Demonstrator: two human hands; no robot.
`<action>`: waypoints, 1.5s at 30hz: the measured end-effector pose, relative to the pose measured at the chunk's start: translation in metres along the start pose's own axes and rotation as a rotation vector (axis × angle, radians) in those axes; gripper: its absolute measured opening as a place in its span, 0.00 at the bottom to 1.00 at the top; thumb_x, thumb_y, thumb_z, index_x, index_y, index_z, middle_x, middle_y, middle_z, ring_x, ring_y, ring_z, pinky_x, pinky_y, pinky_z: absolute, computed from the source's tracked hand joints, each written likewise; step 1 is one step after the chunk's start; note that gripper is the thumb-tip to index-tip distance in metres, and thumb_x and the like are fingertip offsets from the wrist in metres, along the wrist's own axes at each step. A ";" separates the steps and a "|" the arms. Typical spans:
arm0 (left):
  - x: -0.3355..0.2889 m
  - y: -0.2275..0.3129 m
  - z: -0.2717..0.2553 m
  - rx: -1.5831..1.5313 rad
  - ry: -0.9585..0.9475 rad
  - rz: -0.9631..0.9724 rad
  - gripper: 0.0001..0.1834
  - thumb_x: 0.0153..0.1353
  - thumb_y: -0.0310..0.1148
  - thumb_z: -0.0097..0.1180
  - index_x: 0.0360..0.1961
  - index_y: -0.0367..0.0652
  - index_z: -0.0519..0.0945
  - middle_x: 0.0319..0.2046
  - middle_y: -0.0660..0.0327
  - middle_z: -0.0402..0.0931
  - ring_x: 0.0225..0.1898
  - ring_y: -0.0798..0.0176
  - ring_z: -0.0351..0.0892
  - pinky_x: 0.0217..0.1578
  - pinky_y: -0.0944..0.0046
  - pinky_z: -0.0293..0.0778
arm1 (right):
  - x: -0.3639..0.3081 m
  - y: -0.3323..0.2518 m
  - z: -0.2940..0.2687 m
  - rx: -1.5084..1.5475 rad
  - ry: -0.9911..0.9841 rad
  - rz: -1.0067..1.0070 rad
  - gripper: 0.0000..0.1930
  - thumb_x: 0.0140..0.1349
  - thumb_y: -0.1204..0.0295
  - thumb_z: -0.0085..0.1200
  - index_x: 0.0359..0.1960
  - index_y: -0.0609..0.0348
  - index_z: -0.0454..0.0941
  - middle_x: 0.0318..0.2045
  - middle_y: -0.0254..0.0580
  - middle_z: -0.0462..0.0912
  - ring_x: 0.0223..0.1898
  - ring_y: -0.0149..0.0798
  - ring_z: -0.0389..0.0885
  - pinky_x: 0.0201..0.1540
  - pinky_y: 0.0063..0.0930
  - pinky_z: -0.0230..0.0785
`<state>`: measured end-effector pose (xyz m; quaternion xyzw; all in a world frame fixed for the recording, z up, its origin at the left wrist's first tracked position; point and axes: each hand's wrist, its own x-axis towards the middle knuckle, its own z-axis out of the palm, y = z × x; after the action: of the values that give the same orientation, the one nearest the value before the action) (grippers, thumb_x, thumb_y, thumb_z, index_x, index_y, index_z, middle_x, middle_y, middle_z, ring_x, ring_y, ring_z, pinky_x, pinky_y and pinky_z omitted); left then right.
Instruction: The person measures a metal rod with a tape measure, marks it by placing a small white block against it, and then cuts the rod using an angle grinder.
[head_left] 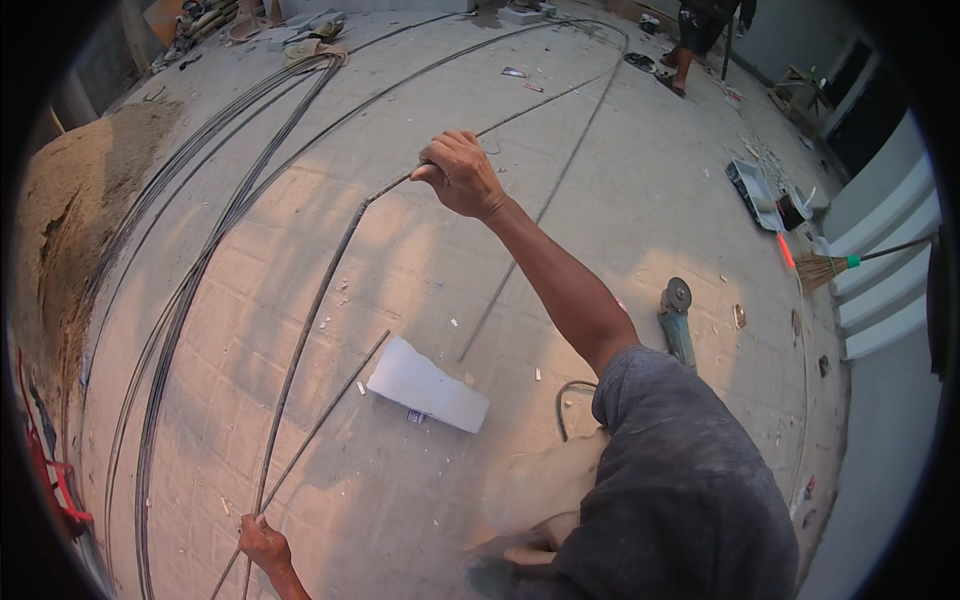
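My right hand (pixel 461 175) is closed round a thin steel rod (pixel 395 184) at mid-picture, arm stretched out ahead. The rod angles at a thicker joint-like spot. From there a thicker dark length (pixel 312 318) runs down toward me, and it is unclear whether this is one bent bar or two pieces joined. At the lower left, my left hand (pixel 264 545) grips this length where a second, shorter rod (pixel 330 412) crosses it; whether it holds both is hidden. A white slab (pixel 428 386) lies on the paved floor, right of the shorter rod.
Bundled long rods (pixel 190 275) loop across the floor at left, beside a sand pile (pixel 95 185). An angle grinder (pixel 677 322) lies by my right arm. A paint tray (pixel 752 192) and a broom (pixel 826 268) are at right. Another person (pixel 693 45) stands far right.
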<state>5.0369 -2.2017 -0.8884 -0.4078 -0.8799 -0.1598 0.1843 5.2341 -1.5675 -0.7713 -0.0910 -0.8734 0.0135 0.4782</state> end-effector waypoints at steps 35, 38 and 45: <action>0.021 -0.002 -0.021 0.023 0.066 0.031 0.18 0.72 0.40 0.42 0.28 0.38 0.68 0.19 0.48 0.67 0.21 0.39 0.70 0.21 0.46 0.61 | 0.014 -0.001 -0.005 -0.050 0.005 -0.063 0.17 0.64 0.54 0.54 0.27 0.54 0.71 0.23 0.36 0.74 0.30 0.43 0.74 0.41 0.37 0.63; 0.044 0.010 -0.011 0.000 0.208 0.016 0.20 0.73 0.42 0.41 0.26 0.38 0.67 0.17 0.48 0.64 0.19 0.39 0.68 0.20 0.46 0.60 | 0.057 -0.002 -0.001 -0.067 0.241 -0.060 0.18 0.64 0.53 0.54 0.26 0.55 0.71 0.23 0.36 0.74 0.30 0.43 0.74 0.40 0.36 0.63; 0.086 0.010 -0.041 -0.030 0.254 0.010 0.25 0.74 0.46 0.37 0.23 0.39 0.64 0.15 0.49 0.61 0.16 0.40 0.64 0.18 0.48 0.56 | 0.098 -0.003 -0.011 -0.043 0.438 -0.068 0.19 0.63 0.53 0.55 0.26 0.55 0.71 0.23 0.36 0.74 0.29 0.43 0.73 0.37 0.36 0.61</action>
<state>5.0007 -2.1563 -0.8123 -0.3914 -0.8450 -0.2223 0.2888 5.1912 -1.5540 -0.6836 -0.0726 -0.7513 -0.0413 0.6546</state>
